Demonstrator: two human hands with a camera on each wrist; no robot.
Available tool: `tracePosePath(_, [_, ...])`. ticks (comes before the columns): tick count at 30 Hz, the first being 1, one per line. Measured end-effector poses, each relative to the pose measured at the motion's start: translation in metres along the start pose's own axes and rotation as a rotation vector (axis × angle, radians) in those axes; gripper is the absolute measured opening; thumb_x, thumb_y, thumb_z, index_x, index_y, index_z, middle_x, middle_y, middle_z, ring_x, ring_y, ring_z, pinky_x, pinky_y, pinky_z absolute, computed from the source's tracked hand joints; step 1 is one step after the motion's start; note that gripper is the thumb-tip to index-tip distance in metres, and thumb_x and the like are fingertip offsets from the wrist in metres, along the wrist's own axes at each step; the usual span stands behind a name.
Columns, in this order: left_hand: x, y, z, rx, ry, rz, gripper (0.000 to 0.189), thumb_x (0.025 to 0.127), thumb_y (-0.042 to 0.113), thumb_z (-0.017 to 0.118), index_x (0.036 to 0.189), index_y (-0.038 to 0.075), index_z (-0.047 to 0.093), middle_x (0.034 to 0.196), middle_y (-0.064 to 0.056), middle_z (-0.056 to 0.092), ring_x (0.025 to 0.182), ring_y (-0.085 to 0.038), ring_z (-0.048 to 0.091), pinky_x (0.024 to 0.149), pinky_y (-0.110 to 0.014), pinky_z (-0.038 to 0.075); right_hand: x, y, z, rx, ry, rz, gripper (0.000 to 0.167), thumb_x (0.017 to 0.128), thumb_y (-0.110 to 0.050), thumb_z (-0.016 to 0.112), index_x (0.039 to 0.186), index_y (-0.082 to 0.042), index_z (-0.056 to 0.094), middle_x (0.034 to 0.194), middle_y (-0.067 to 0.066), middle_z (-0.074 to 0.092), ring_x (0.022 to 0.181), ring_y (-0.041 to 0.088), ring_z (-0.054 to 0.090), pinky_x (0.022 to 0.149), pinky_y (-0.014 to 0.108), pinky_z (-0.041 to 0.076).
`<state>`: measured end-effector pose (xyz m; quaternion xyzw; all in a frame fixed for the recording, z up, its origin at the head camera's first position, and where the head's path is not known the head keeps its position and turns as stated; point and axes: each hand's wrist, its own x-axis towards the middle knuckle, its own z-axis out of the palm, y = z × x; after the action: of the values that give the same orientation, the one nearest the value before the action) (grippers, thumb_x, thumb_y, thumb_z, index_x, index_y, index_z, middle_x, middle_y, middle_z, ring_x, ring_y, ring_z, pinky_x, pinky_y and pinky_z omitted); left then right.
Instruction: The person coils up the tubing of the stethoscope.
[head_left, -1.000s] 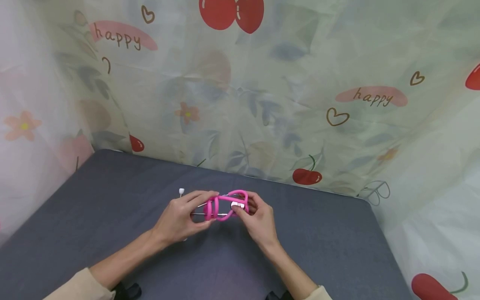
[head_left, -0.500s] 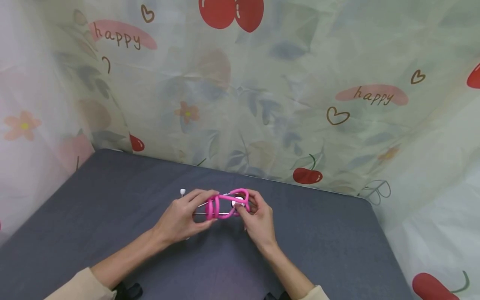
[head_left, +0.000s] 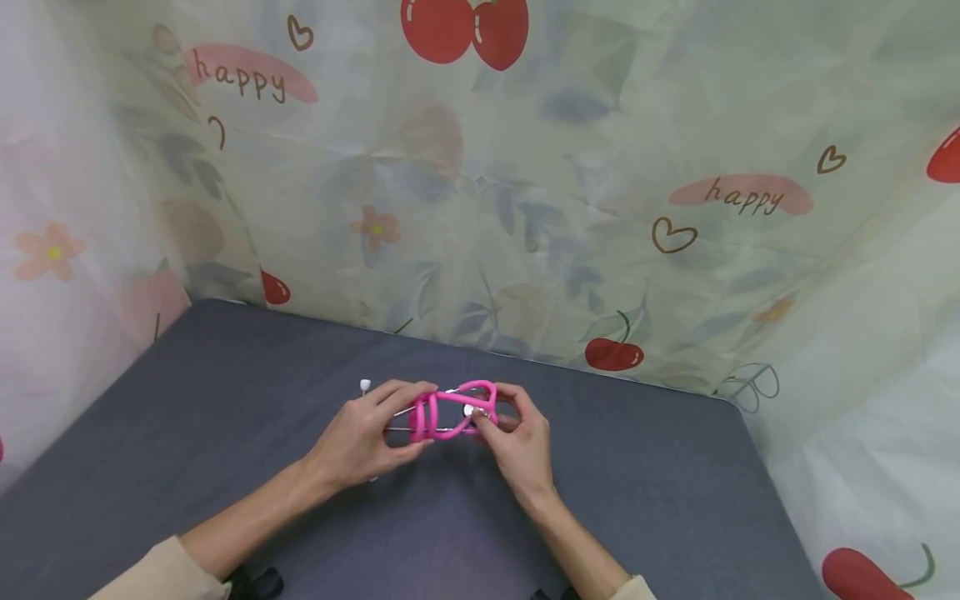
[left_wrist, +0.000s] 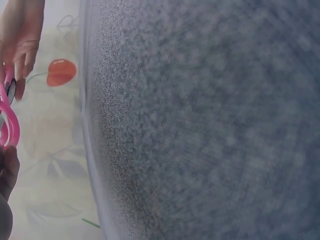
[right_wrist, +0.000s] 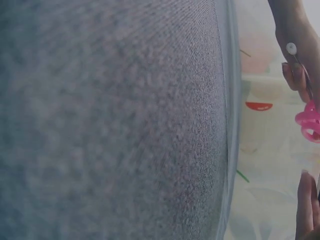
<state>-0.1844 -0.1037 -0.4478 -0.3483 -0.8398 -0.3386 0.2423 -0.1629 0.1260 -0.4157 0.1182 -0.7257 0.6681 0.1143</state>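
A pink stethoscope (head_left: 422,417), its tubing wound into loops, is held between both hands over the middle of the table. My left hand (head_left: 360,432) grips the coiled tubing and metal ear tubes at the left end, and a white ear tip (head_left: 365,385) sticks out behind it. On the right, my right hand (head_left: 525,446) pinches the round chest piece (head_left: 469,410), thumb on its white face, inside a tubing loop. Pink tubing (left_wrist: 15,127) shows at the left edge of the left wrist view. The right wrist view catches an ear tip (right_wrist: 291,48) beside the left hand (right_wrist: 300,32).
A dark grey cloth-covered table (head_left: 247,400) lies under both hands. Behind it and at both sides hangs a patterned curtain (head_left: 480,208) with cherries and "happy" lettering. Black straps (head_left: 258,583) show near the sleeves.
The chest piece has turned a little under the right thumb and fingers, its face showing differently. The left hand keeps its grip on the coiled tubing.
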Motion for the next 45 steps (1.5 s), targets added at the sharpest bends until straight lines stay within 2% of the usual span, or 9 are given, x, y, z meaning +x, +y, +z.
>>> tracePosePath(5, [0.0,-0.001,0.0,-0.01,-0.014,-0.024,0.075,0.073,0.03,0.09,0.14,0.024,0.056,0.119,0.005,0.061,0.061,-0.002,0.047,0.054,-0.016,0.043,0.001,0.009,-0.002,0.017,-0.011,0.024,0.037,0.084,0.007,0.074,0.118,0.001,0.062,0.108,0.017,0.058,0.087,0.026,0.07,0.069,0.036,0.059])
tracePosePath(11, [0.0,-0.001,0.001,-0.055,-0.01,-0.026,0.074,0.073,0.026,0.09,0.139,0.024,0.057,0.117,0.002,0.06,0.06,-0.003,0.047,0.053,-0.016,0.044,0.004,0.029,-0.005,0.065,-0.031,-0.019,0.039,0.085,0.002,0.075,0.121,0.005,0.059,0.105,0.02,0.062,0.088,0.026,0.07,0.072,0.037,0.059])
tracePosePath(19, [0.001,-0.002,0.001,-0.093,-0.02,-0.033,0.07,0.076,0.029,0.088,0.139,0.023,0.058,0.116,0.001,0.059,0.056,0.0,0.043,0.051,-0.015,0.043,0.005,0.033,-0.006,0.069,-0.044,0.043,0.04,0.086,0.006,0.072,0.124,0.006,0.057,0.11,0.018,0.062,0.092,0.023,0.068,0.074,0.037,0.059])
tracePosePath(23, [0.0,-0.003,0.002,-0.091,-0.03,-0.053,0.069,0.075,0.029,0.089,0.137,0.023,0.059,0.115,0.002,0.058,0.055,0.0,0.043,0.05,-0.016,0.043,0.005,0.032,-0.007,0.048,-0.049,0.066,0.041,0.087,0.008,0.07,0.125,0.009,0.055,0.109,0.02,0.062,0.088,0.024,0.069,0.07,0.038,0.059])
tracePosePath(28, [-0.001,-0.003,0.004,-0.094,-0.045,-0.079,0.07,0.073,0.026,0.09,0.135,0.027,0.06,0.115,0.001,0.055,0.051,0.001,0.04,0.049,-0.018,0.043,0.003,0.032,-0.007,0.019,-0.034,0.067,0.037,0.089,0.001,0.071,0.124,0.001,0.058,0.106,0.017,0.063,0.076,0.026,0.07,0.059,0.037,0.058])
tracePosePath(33, [0.0,-0.001,0.005,-0.11,-0.056,-0.067,0.069,0.074,0.026,0.089,0.136,0.027,0.059,0.117,0.0,0.052,0.05,0.002,0.04,0.048,-0.016,0.042,0.001,0.034,-0.007,0.02,-0.01,0.037,0.035,0.092,-0.004,0.07,0.125,-0.003,0.057,0.11,0.015,0.059,0.071,0.028,0.071,0.053,0.04,0.057])
tracePosePath(36, [0.001,0.0,0.006,-0.11,-0.053,-0.057,0.068,0.076,0.026,0.088,0.137,0.027,0.059,0.12,-0.001,0.051,0.05,0.002,0.04,0.048,-0.016,0.042,0.0,0.033,-0.006,-0.008,0.009,0.02,0.033,0.093,-0.005,0.068,0.124,-0.007,0.058,0.114,0.012,0.058,0.072,0.028,0.072,0.051,0.041,0.056])
tracePosePath(42, [0.001,0.001,0.007,-0.114,-0.049,-0.057,0.067,0.076,0.02,0.088,0.136,0.026,0.059,0.132,-0.004,0.044,0.052,0.0,0.042,0.051,-0.017,0.043,-0.001,0.032,-0.007,-0.069,0.045,0.044,0.035,0.092,-0.007,0.071,0.125,-0.009,0.059,0.114,0.008,0.061,0.066,0.042,0.068,0.05,0.039,0.056])
tracePosePath(45, [0.001,0.001,0.008,-0.119,-0.065,-0.063,0.069,0.076,0.018,0.087,0.137,0.028,0.057,0.135,-0.001,0.043,0.055,-0.002,0.046,0.053,-0.017,0.044,-0.001,0.032,-0.008,-0.067,0.051,0.083,0.036,0.091,-0.008,0.072,0.125,-0.008,0.059,0.117,0.009,0.061,0.065,0.037,0.07,0.051,0.038,0.056])
